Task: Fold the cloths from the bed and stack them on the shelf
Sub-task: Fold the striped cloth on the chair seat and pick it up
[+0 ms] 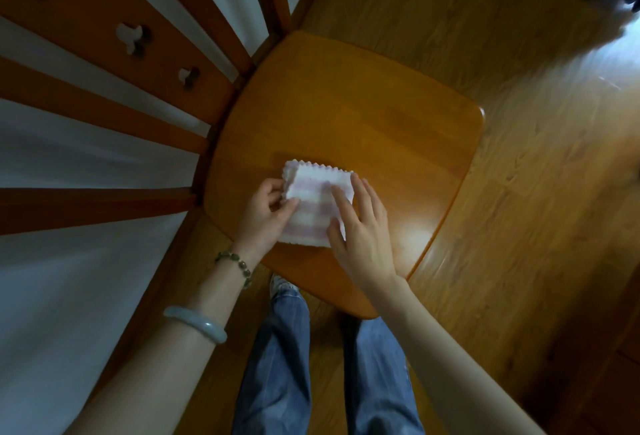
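Observation:
A small folded cloth [311, 192], white with pale pink stripes and zigzag edges, lies on the near part of a rounded wooden shelf top [363, 115]. My left hand [266, 212] pinches the cloth's left edge between thumb and fingers. My right hand [360, 226] rests flat with spread fingers on the cloth's right side, pressing it down. A second layer of cloth peeks out at the top left corner.
A wooden bed frame with slats and cut-outs [131, 39] stands to the left, white bedding [69, 157] behind it. Wood floor [519, 192] lies to the right, with glare at the far right. My legs in blue jeans [287, 348] stand below the shelf.

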`<state>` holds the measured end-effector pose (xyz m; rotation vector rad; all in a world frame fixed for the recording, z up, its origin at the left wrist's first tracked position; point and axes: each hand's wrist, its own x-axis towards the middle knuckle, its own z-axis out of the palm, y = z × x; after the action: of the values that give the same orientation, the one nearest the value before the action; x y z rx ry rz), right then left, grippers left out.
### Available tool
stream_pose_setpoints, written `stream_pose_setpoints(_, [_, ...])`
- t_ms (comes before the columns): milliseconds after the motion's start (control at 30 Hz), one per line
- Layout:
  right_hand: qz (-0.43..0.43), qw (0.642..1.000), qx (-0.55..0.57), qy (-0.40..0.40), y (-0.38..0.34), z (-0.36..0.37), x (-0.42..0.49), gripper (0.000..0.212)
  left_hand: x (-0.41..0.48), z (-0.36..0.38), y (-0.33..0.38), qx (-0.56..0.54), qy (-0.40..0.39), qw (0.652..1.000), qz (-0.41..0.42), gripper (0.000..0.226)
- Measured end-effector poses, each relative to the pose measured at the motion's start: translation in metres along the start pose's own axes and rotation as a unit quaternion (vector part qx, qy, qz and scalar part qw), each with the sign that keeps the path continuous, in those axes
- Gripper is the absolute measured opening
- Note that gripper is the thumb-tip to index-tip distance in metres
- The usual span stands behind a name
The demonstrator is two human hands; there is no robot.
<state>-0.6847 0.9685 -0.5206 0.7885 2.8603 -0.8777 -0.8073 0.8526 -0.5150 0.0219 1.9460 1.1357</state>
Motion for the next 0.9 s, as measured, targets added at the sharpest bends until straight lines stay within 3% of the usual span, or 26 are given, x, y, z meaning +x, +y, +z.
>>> stream_pose_setpoints(233, [-0.110, 0.976, -0.146, -0.117, 0.024, 0.030, 0.018, 0.062, 0.013, -0.010, -0.019, 0.069, 0.052, 0.996, 0.008, 0.024])
stream_pose_setpoints(333, [-0.114, 0.970, -0.168, -0.135, 0.032, 0.038, 0.018, 0.067, 0.011, -0.010, -0.022, 0.117, 0.066, 0.991, 0.003, 0.045])
stream_pose_setpoints(400, [-0.120, 0.969, -0.172, -0.133, 0.033, 0.038, 0.018, 0.070, 0.008, -0.009, -0.026, 0.248, 0.096, 0.961, 0.073, 0.061])
stream_pose_setpoints(500, [-0.121, 0.972, -0.167, -0.112, 0.031, 0.037, 0.018, 0.071, 0.007, -0.005, -0.033, 0.468, 0.044, 0.848, 0.244, 0.064])
stream_pose_setpoints(567, [-0.114, 0.975, -0.164, -0.097, 0.031, 0.037, 0.017, 0.069, 0.013, -0.002, -0.043, 0.560, -0.003, 0.774, 0.297, 0.065])
stream_pose_setpoints(600, [-0.108, 0.975, -0.168, -0.096, 0.033, 0.037, 0.016, 0.069, 0.018, -0.001, -0.048, 0.586, -0.015, 0.754, 0.296, 0.067])
stream_pose_setpoints(700, [-0.094, 0.972, -0.186, -0.104, 0.040, 0.041, 0.015, 0.071, 0.031, -0.002, -0.060, 0.617, -0.037, 0.737, 0.273, 0.073])
stream_pose_setpoints(900, [-0.082, 0.971, -0.185, -0.125, 0.038, 0.046, 0.018, 0.073, 0.038, -0.003, -0.062, 0.610, -0.065, 0.748, 0.255, 0.074])
